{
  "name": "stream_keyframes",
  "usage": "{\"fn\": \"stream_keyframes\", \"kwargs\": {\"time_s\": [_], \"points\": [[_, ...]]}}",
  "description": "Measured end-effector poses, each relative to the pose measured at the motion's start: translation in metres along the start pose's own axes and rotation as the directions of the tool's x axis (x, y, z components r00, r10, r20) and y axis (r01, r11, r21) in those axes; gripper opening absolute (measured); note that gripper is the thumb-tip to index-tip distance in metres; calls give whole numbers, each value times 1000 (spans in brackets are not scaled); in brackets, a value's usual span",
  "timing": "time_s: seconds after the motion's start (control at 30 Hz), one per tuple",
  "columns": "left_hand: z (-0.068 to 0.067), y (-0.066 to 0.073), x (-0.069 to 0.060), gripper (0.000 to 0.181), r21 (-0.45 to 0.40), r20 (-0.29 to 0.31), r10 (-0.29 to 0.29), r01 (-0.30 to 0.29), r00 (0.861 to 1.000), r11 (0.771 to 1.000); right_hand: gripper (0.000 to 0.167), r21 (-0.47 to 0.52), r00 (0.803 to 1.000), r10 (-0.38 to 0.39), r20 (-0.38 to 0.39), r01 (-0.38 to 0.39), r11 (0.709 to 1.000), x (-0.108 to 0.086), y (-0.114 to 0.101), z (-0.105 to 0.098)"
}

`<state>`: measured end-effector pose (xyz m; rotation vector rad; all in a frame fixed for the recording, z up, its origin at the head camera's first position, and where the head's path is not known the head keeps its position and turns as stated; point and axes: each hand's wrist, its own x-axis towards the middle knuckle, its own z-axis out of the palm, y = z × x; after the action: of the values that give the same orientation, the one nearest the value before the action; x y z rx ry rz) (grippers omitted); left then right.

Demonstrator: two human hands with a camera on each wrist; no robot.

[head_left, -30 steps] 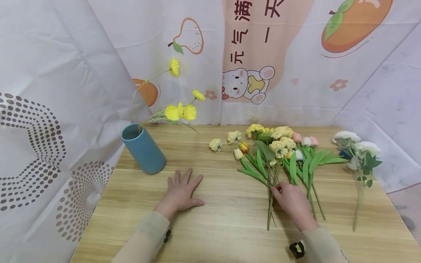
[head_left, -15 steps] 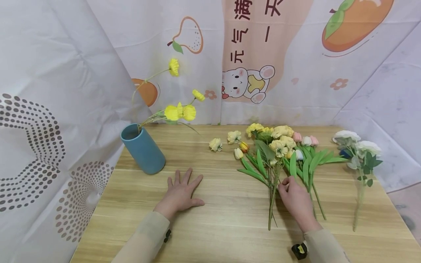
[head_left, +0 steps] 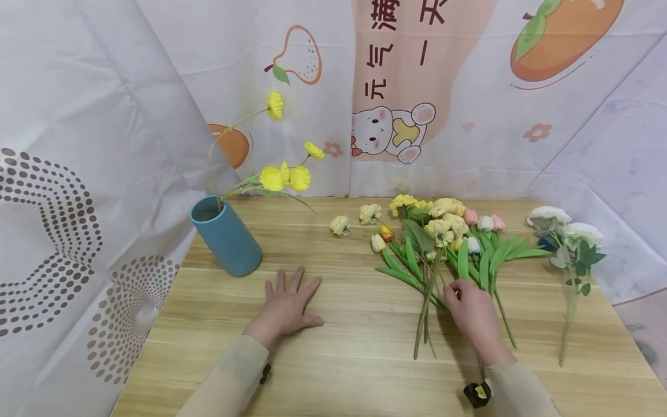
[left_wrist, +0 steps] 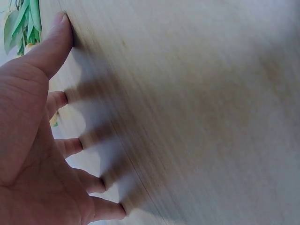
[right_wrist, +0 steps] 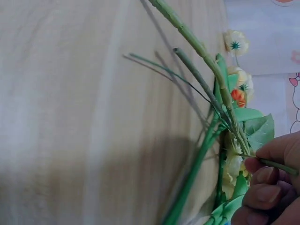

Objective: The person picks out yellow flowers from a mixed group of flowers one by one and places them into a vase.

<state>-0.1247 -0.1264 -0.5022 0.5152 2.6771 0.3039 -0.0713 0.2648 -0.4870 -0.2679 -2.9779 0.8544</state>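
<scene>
My left hand (head_left: 283,310) lies on the wooden table with its fingers spread, holding nothing. At the flower pile, my right hand (head_left: 471,315) pinches a thin green flower stem (right_wrist: 281,166) between thumb and forefinger, clearest in the right wrist view. Which bloom that stem carries is hidden. Left of this hand lies a bunch of pale yellow flowers (head_left: 440,229), its thick stems (head_left: 424,313) pointing toward me. Tulips with broad green leaves (head_left: 411,260) lie around and under it. A tilted-looking blue vase (head_left: 226,237) at the left holds yellow flowers (head_left: 285,178).
Two white roses (head_left: 583,234) with a long stem lie at the right of the table (head_left: 354,370). Pink and white tulips (head_left: 484,223) lie at the pile's right. Pale yellow blooms (head_left: 340,226) rest left of it. A printed curtain (head_left: 333,104) hangs behind.
My right hand has moved slightly to the right and away from me. The lower ends of the pale yellow bunch's stems have swung left. My left hand has stayed still.
</scene>
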Motion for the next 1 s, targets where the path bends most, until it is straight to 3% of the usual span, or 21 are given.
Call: {"fn": "stream_keyframes", "kwargs": {"time_s": [0.1,0.3,0.57,0.7,0.87,1.0], "points": [[0,0,0,93,-2,1,0,0,1000,1000,29,-15,1000,-8,-3,8,1000,2,0,-2],[0,0,1,94,1,6,-7,7,1000,1000,28,-40,997,-5,74,8,999,2,0,0],[0,0,0,94,-2,7,-11,11,1000,1000,25,-140,998,-68,2,67,988,-1,-12,7],[0,-1,0,94,5,13,-11,11,1000,1000,30,-159,995,-77,69,87,983,0,-15,12],[1,0,0,94,4,11,-1,1,1000,1000,30,-70,990,-8,144,18,997,3,-15,18],[1,-1,1,94,10,15,-1,1,1000,1000,29,26,994,55,97,-58,998,2,-14,17]]}}
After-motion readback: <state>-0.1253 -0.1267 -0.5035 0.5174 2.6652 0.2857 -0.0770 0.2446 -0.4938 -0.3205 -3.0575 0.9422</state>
